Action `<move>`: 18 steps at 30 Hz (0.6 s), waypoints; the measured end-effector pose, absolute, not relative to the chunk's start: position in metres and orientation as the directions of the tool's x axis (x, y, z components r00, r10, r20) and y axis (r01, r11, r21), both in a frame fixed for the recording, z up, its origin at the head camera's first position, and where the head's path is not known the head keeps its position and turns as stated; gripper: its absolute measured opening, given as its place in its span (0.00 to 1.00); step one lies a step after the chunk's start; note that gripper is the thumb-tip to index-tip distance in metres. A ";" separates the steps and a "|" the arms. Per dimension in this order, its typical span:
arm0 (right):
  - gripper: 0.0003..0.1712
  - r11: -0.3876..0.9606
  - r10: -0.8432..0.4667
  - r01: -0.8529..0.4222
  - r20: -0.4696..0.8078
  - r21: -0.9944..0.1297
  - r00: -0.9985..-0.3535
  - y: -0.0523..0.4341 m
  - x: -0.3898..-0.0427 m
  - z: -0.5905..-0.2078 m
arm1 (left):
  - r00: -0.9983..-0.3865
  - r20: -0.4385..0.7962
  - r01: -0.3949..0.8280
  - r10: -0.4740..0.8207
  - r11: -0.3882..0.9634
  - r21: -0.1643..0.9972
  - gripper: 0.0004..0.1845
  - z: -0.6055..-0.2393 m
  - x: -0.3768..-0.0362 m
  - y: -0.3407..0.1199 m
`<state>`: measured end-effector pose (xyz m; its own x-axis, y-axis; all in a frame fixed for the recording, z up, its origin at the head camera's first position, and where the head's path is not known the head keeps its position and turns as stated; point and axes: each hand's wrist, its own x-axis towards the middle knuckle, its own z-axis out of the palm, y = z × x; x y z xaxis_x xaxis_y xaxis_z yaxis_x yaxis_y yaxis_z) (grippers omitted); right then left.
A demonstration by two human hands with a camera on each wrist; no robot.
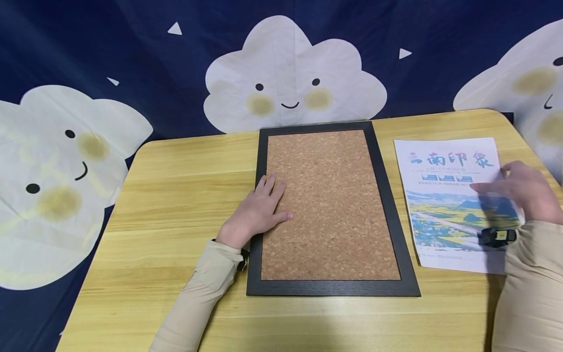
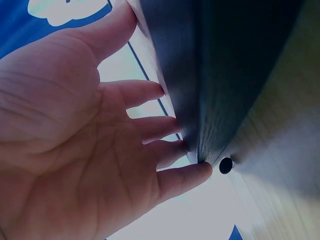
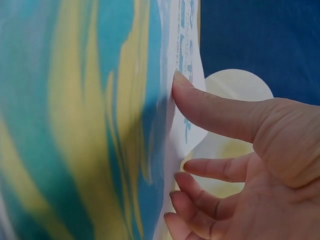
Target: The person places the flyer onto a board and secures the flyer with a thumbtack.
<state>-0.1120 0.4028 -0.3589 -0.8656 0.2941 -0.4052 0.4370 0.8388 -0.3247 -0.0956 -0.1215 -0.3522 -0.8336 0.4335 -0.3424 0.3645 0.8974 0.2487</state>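
A cork board in a black frame [image 1: 330, 205] lies flat on the table. My left hand [image 1: 259, 208] rests across its left side, fingers spread over the frame edge and onto the cork. In the left wrist view the fingertips meet the dark frame edge [image 2: 172, 65]. To the right of the board lies a printed paper poster [image 1: 448, 210], with Chinese lettering above a coloured landscape. My right hand [image 1: 521, 188] is at the poster's right edge, its thumb over the printed face. In the right wrist view the other fingers [image 3: 200, 200] bend loosely beside the paper's edge.
The light wooden table [image 1: 176, 210] has rounded far corners. Behind it hangs a dark blue cloth [image 1: 189, 58] with smiling white clouds. A small black device [image 1: 497, 236] sits at my right wrist, over the poster's lower part.
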 end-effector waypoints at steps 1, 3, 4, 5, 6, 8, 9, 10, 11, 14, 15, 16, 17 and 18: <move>0.47 0.838 0.300 0.442 -0.406 -0.320 -0.863 0.403 -0.112 -0.359 | -0.834 -0.342 0.364 0.433 0.898 0.249 0.44 -0.352 -0.096 -0.122; 0.49 0.834 0.314 0.455 -0.410 -0.312 -0.857 0.402 -0.113 -0.359 | -0.834 -0.343 0.361 0.432 0.898 0.252 0.44 -0.353 -0.095 -0.122; 0.50 0.831 0.320 0.461 -0.411 -0.310 -0.854 0.402 -0.113 -0.359 | -0.835 -0.343 0.360 0.431 0.898 0.253 0.44 -0.353 -0.095 -0.122; 0.50 0.831 0.322 0.463 -0.411 -0.309 -0.853 0.401 -0.113 -0.359 | -0.835 -0.342 0.359 0.430 0.898 0.254 0.44 -0.353 -0.096 -0.122; 0.50 0.831 0.323 0.463 -0.410 -0.308 -0.853 0.401 -0.113 -0.360 | -0.836 -0.343 0.358 0.430 0.898 0.255 0.44 -0.353 -0.096 -0.122; 0.50 0.831 0.313 0.456 -0.409 -0.320 -0.857 0.402 -0.112 -0.361 | -0.837 -0.341 0.356 0.429 0.899 0.255 0.44 -0.354 -0.096 -0.122; 0.50 0.830 0.305 0.450 -0.408 -0.328 -0.860 0.403 -0.112 -0.361 | -0.837 -0.341 0.355 0.428 0.899 0.256 0.44 -0.354 -0.096 -0.122; 0.50 0.828 0.303 0.450 -0.409 -0.334 -0.861 0.403 -0.113 -0.362 | -0.837 -0.341 0.355 0.428 0.899 0.256 0.44 -0.354 -0.096 -0.122; 0.51 0.826 0.299 0.451 -0.414 -0.339 -0.860 0.404 -0.113 -0.362 | -0.837 -0.341 0.356 0.428 0.899 0.255 0.44 -0.354 -0.096 -0.122; 0.51 0.817 0.306 0.463 -0.423 -0.343 -0.853 0.404 -0.114 -0.362 | -0.838 -0.340 0.356 0.427 0.900 0.252 0.44 -0.353 -0.095 -0.123; 0.51 0.814 0.312 0.470 -0.426 -0.340 -0.849 0.403 -0.114 -0.362 | -0.838 -0.340 0.357 0.427 0.900 0.251 0.44 -0.353 -0.095 -0.123; 0.52 0.812 0.318 0.477 -0.429 -0.337 -0.845 0.403 -0.114 -0.361 | -0.838 -0.340 0.357 0.427 0.900 0.250 0.44 -0.353 -0.095 -0.123; 0.52 0.809 0.324 0.483 -0.431 -0.335 -0.842 0.402 -0.114 -0.361 | -0.838 -0.340 0.357 0.427 0.900 0.250 0.44 -0.353 -0.095 -0.123; 0.51 0.811 0.330 0.484 -0.428 -0.328 -0.842 0.401 -0.114 -0.360 | -0.839 -0.340 0.356 0.426 0.900 0.250 0.44 -0.353 -0.095 -0.123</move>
<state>-0.1139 0.4008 -0.3603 -0.8416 0.3298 -0.4278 0.4845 0.8110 -0.3280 -0.0952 -0.1226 -0.3531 -0.8386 0.4260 -0.3396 0.3563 0.9004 0.2498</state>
